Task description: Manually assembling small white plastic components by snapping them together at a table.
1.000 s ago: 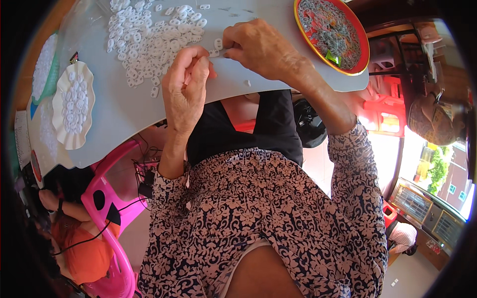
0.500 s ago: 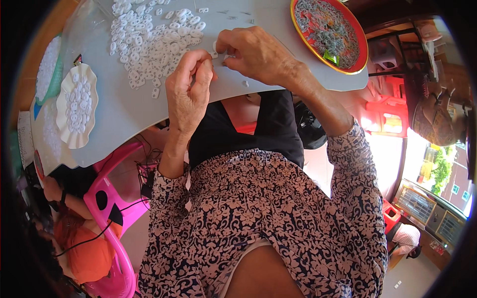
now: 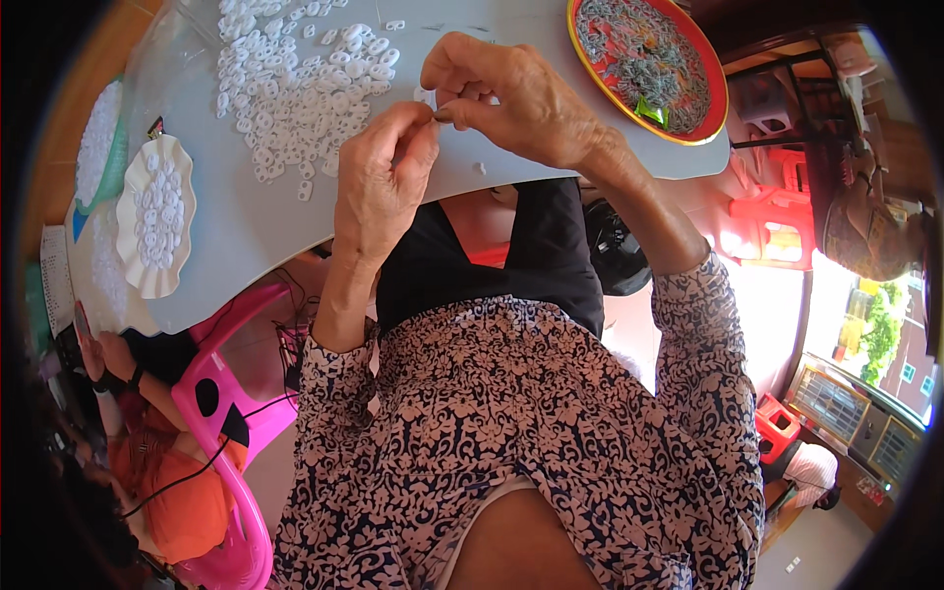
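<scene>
A heap of small white holed plastic pieces (image 3: pixel 295 128) is lying on the grey counter (image 3: pixel 265 216). Right of the heap, the left hand (image 3: pixel 382 182) and right hand (image 3: pixel 526 103) are meeting at the tips. The left thumb and forefinger are pressing together at their ends; anything between them is hidden. The right thumb is reaching those tips while its forefinger is arching above; I cannot tell whether these fingers are pinching anything. A single white piece (image 3: pixel 423 95) is lying right of the heap, just beyond the fingertips, and a smaller white bit (image 3: pixel 480 168) is resting farther right of the heap. Well right of the heap, a gold-rimmed red tray (image 3: pixel 715 93) is holding thin grey bits (image 3: pixel 644 59); left of the heap, a cream scalloped dish (image 3: pixel 131 231) is holding more white pieces. The pieces are looking light, stiff and probably slippery, so they are likely calling for a gentle pinch on the outer edges, leaving the holes clear.
</scene>
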Tool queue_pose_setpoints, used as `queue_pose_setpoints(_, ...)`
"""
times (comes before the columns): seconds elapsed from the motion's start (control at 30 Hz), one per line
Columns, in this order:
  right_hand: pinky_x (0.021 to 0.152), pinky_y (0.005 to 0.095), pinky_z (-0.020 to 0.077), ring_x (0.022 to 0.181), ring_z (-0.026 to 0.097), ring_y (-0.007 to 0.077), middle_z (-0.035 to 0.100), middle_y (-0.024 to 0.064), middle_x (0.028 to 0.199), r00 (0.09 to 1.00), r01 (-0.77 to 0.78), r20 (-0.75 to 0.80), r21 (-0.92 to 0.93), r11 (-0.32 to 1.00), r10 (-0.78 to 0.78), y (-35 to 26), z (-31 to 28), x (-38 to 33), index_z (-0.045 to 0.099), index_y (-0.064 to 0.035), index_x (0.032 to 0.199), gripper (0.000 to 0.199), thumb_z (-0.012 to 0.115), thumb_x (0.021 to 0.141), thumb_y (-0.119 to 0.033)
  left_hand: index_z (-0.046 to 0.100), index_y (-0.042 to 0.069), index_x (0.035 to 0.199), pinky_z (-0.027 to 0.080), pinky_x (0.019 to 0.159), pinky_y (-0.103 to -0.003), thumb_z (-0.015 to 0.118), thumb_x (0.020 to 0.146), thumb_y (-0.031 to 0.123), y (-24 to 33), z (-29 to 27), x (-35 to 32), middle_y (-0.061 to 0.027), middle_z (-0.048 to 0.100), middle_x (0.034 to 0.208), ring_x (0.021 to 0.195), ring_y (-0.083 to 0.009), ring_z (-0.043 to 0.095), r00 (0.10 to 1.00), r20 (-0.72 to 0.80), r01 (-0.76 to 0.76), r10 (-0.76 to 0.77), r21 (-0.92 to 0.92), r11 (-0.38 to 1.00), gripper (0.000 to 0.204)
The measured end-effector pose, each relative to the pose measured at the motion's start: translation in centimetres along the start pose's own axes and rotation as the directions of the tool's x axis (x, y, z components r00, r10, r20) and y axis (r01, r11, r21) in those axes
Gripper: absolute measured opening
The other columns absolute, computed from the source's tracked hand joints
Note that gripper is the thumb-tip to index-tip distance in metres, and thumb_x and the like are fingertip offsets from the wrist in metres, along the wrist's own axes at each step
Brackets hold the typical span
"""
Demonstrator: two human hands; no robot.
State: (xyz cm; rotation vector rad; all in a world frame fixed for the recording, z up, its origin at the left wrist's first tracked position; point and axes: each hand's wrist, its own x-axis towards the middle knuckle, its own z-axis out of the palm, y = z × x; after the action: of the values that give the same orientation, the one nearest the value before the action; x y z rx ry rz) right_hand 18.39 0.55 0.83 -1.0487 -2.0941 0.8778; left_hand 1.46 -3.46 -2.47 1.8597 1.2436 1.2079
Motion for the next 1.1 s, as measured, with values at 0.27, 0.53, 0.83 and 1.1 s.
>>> queue_pose_setpoints(0.27,0.060,0.0275,0.0496,0.065,0.063,0.0122,0.065,0.0076,0.072,0.986,-0.159,0.013,0.321,0.934,0.163,0.6,-0.2,-0.1,0.063,0.0014,0.088,0.011,0.060,0.082,-0.008,0.061,-0.001,0.087,0.041,0.060,-0.021,0.060,0.088,0.013,-0.3,0.3,0.0,-0.0006,0.058,0.067,0.063,-0.0066,0.053,0.967,0.024,0.232,-0.255,-0.500,0.834,0.014)
queue_pose_setpoints(0.53,0.058,0.0268,0.0486,0.060,0.061,0.0119,0.064,0.0067,0.066,0.977,-0.204,-0.015,0.193,0.960,0.211,0.3,0.1,-1.2,0.066,-0.0011,0.082,0.011,0.061,0.083,-0.012,0.061,0.000,0.085,0.040,0.059,-0.019,0.058,0.087,0.012,-0.2,1.2,0.2,0.0000,0.057,0.068,0.062,-0.0065,0.053,0.958,0.080,0.273,-0.275,-0.545,0.793,0.013)
queue_pose_setpoints(0.83,0.058,0.0224,0.0472,0.062,0.058,0.0065,0.064,0.0027,0.070,0.978,0.049,-0.147,-0.539,0.841,-0.151,3.9,-5.0,2.9,0.065,0.0003,0.086,0.011,0.063,0.084,-0.011,0.058,0.000,0.080,0.038,0.052,-0.019,0.058,0.084,0.007,0.5,1.6,-0.1,0.0017,0.053,0.064,0.057,-0.0045,0.050,0.969,0.092,0.246,-0.230,-0.467,0.849,0.009)
queue_pose_setpoints(1.1,0.071,0.0422,0.0505,0.074,0.063,0.0344,0.064,0.0170,0.075,0.998,0.059,0.043,-0.612,0.789,-0.041,4.8,-3.3,5.2,0.067,-0.0042,0.080,0.013,0.058,0.078,-0.013,0.056,-0.001,0.080,0.033,0.049,-0.018,0.057,0.085,0.003,0.1,1.9,-0.4,0.0030,0.048,0.063,0.056,-0.0019,0.042,0.970,0.062,0.234,-0.234,-0.488,0.841,0.006)
